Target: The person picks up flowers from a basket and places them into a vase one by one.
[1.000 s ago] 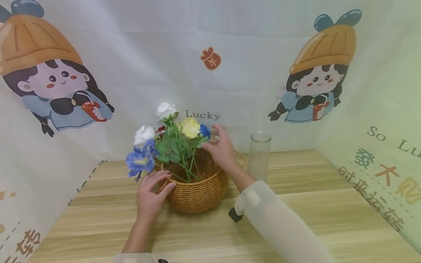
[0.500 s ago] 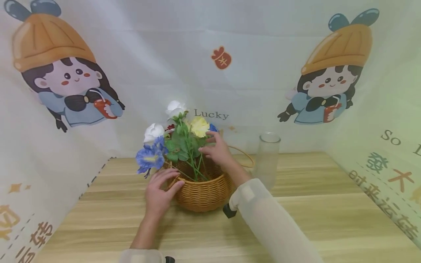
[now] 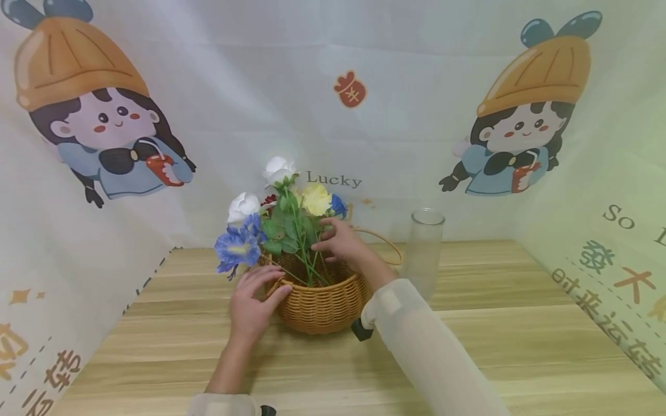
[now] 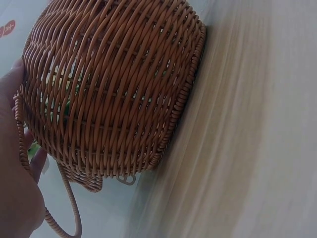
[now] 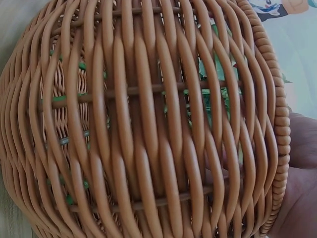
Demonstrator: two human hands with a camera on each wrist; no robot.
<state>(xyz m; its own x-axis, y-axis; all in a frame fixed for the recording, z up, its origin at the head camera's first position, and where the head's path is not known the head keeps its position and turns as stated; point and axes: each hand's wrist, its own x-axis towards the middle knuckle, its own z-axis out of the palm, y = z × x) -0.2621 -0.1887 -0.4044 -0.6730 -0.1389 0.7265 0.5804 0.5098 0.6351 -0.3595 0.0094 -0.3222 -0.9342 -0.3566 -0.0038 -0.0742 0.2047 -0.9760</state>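
Flower bunch (image 3: 283, 222) leans in wicker basket (image 3: 322, 309) on counter (image 3: 551, 346), centre of head view; glass cylinder (image 3: 424, 257) at right. Left hand (image 3: 255, 303) grips basket rim, lower left of centre. Right hand (image 3: 346, 245) among stems (image 3: 312, 274), fingers parted; pinch cannot be told. Step, apparently: arranging stems; next move likely calls for steady rim, hold on single stem. Red flower (image 3: 269, 200) mostly hidden; weave obscures wrist views.

Left hand (image 3: 252, 309) gripping, thumb opposite bent fingers, left forearm (image 3: 230, 364) angled steeply, right hand (image 3: 344, 245) farther forward, thumb and fingers loosely curved, spread apart, sleeved right forearm (image 3: 429, 349) slanting inward
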